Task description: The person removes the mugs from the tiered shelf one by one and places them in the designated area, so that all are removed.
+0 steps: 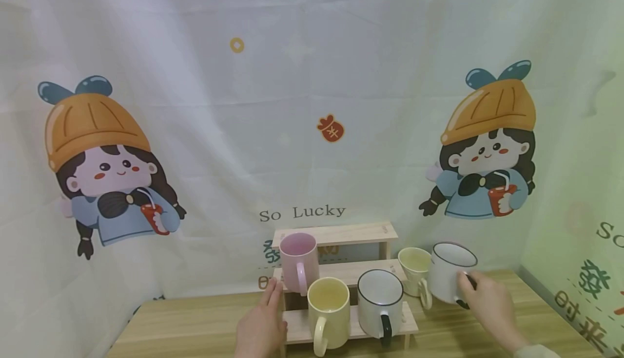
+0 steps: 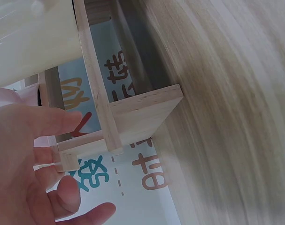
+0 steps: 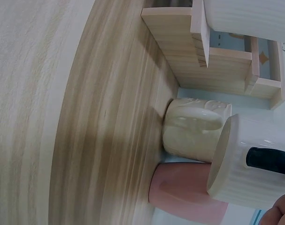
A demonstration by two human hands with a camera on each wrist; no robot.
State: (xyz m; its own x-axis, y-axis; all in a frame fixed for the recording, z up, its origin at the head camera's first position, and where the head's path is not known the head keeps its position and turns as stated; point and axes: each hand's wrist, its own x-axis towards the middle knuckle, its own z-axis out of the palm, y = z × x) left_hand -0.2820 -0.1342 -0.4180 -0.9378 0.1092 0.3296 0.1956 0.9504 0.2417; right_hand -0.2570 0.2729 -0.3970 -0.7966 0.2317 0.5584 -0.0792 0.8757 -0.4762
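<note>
My right hand (image 1: 489, 301) grips the black handle of a white mug (image 1: 449, 274), which it holds up to the right of a three-tier wooden stand (image 1: 336, 234). In the right wrist view the black handle (image 3: 269, 160) and the tips of the fingers show at the edge. My left hand (image 1: 260, 323) rests at the stand's left end, fingers extended along the middle shelf. On that shelf sits a pink mug (image 1: 296, 271). A yellow mug (image 1: 329, 314) and another white mug (image 1: 377, 301) with black rim and handle stand on the lowest shelf.
A cream mug (image 1: 414, 274) with a patterned side stands on the wooden table (image 1: 195, 325) right of the stand. Beside it, in the right wrist view, is a pink cup (image 3: 184, 190), hidden in the head view. A printed cloth (image 1: 292, 92) hangs behind.
</note>
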